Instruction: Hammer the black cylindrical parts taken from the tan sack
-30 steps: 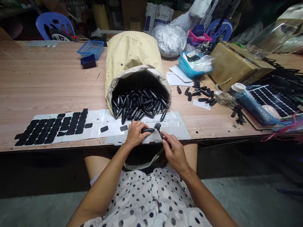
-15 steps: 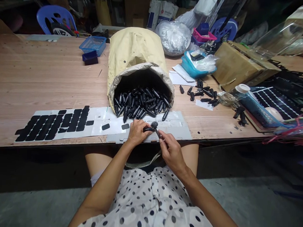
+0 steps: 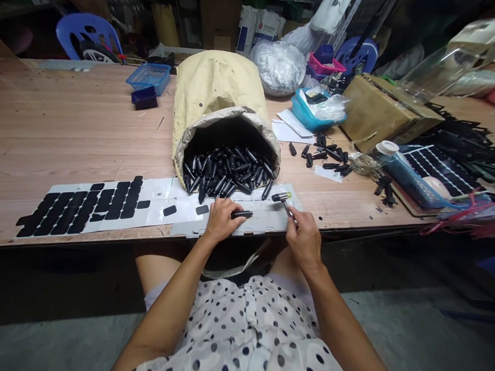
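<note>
Between the fingers of my left hand [image 3: 222, 220] is a slim black cylindrical part [image 3: 243, 213], lying level just above the grey board [image 3: 266, 221]. My right hand [image 3: 304, 236] is closed round the handle of a small mallet [image 3: 282, 197] with one black face and one yellowish face. The mallet head is apart from the part, up and to its right. Just beyond my left hand, many similar black parts [image 3: 227, 171] spill from the mouth of a big tan paper sack [image 3: 222, 79] lying on its side.
On the left, a white sheet [image 3: 153, 209] carries rows of black rounded stickers [image 3: 68, 209]. Loose black parts [image 3: 333, 153] lie to the right, near a cardboard box [image 3: 380, 109] and a teal basket [image 3: 310, 120]. A blue basket [image 3: 151, 76] stands behind left.
My right hand has moved the mallet to the right, away from the black part, and its head has turned. The left hand keeps its hold. The view has shifted slightly.
</note>
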{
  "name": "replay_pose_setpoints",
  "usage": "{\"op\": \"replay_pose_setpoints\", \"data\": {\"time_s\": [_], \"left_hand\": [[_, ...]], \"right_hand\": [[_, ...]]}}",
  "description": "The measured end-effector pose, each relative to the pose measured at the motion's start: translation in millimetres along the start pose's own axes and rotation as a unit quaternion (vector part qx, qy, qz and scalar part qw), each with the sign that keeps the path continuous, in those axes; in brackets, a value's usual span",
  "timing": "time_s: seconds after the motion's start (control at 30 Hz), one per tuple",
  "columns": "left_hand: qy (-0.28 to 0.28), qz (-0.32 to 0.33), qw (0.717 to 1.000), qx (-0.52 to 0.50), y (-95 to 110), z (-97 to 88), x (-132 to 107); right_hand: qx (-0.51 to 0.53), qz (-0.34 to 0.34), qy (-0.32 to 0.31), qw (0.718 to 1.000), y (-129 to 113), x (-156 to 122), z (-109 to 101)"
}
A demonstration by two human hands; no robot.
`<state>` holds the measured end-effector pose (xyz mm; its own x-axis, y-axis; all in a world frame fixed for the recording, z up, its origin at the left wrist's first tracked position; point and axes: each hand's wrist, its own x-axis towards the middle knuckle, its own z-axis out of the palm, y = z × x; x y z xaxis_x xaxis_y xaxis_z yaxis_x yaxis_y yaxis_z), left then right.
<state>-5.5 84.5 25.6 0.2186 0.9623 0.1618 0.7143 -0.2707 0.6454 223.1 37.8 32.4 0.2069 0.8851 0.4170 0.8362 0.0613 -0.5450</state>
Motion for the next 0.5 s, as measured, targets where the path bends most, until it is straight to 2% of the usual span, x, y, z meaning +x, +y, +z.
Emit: {"op": "replay_pose_setpoints", "data": {"time_s": [0.13,0.27,0.37,0.5], "left_hand": [[0.007,0.008,1.000,0.007,-1,0.4,-1],[0.013,0.017,1.000,0.020,-2,0.7,-2],[0.008,0.029,0.999,0.022,-3,-1.1,-3],[-0.027,0.068,0.997,0.020,-4,-7.9,-6]], "right_hand": [[-0.092,0.009,0.016,0.996,18,3,5],[-0.126,-0.023,0.024,0.991,18,2,10],[-0.122,-0.029,0.006,0.992,16,7,10],[-0.077,0.007,-0.023,0.997,20,15,7]]}}
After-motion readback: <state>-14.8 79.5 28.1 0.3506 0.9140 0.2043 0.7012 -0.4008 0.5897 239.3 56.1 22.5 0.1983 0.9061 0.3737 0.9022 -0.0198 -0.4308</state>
